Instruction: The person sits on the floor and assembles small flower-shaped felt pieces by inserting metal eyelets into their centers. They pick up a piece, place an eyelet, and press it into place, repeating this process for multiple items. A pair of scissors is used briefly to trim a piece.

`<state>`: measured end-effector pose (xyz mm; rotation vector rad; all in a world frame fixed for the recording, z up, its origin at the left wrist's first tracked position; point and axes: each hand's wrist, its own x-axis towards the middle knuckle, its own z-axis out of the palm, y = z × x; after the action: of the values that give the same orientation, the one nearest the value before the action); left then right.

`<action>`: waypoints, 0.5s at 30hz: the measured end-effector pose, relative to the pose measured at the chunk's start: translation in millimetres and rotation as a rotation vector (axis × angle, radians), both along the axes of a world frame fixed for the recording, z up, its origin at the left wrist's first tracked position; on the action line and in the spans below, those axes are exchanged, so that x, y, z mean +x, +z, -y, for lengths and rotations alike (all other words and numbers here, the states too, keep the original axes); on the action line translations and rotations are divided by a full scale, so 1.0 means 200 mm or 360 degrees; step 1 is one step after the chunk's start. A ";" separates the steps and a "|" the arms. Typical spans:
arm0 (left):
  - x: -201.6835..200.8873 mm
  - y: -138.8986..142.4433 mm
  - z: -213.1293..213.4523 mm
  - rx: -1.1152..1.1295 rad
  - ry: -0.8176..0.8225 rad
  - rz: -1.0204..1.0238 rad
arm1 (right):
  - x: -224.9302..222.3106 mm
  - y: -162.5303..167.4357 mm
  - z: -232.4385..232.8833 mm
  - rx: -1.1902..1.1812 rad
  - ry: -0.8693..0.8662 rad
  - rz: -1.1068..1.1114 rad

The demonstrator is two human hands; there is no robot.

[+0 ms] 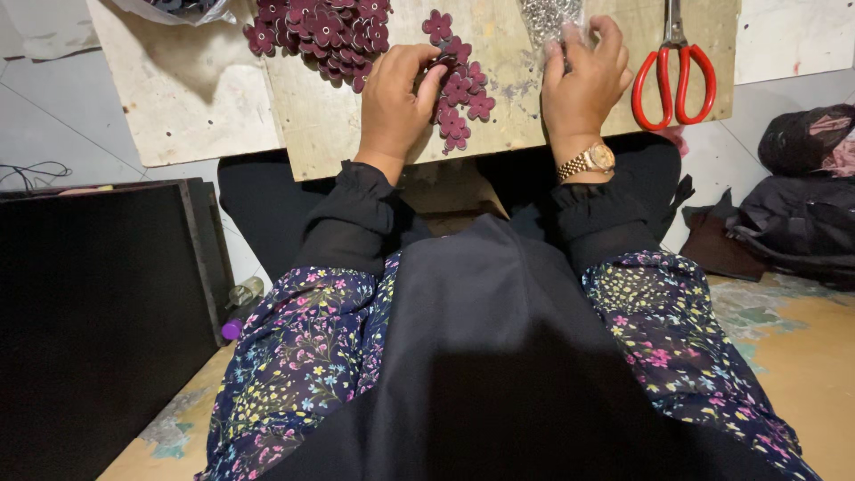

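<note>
My left hand (398, 96) pinches a dark maroon flower-shaped piece (443, 64) at the top of a short row of the same flower pieces (460, 105) laid on a wooden board (347, 134). A big heap of maroon flower pieces (322, 28) lies further up the board, left of that hand. My right hand (583, 78) rests with fingers curled on a clear bag of small silver metal parts (545, 18); whether the fingertips hold a part is hidden. A gold watch sits on that wrist.
Red-handled scissors (674, 76) lie on the board's right end. A black panel (89, 312) stands at the left. Dark bags (802, 205) lie on the floor at the right. A small bottle with a purple cap (238, 313) lies by my left knee.
</note>
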<state>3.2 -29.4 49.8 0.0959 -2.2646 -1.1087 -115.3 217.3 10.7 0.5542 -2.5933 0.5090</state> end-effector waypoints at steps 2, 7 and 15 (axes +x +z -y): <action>0.00 0.00 0.00 0.0057 -0.0009 0.0013 | 0.00 -0.01 0.00 -0.0072 -0.0002 0.0036; 0.00 -0.04 -0.01 0.0332 -0.0040 0.0067 | 0.00 -0.02 0.00 -0.0188 -0.0007 0.0026; 0.02 -0.22 -0.04 0.0699 0.0020 -0.0106 | -0.01 -0.01 0.00 -0.0126 0.0040 0.0031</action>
<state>6.8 -22.1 4.9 0.2446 -1.9253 -1.5608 -117.4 216.7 8.4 0.5585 -2.5748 0.6251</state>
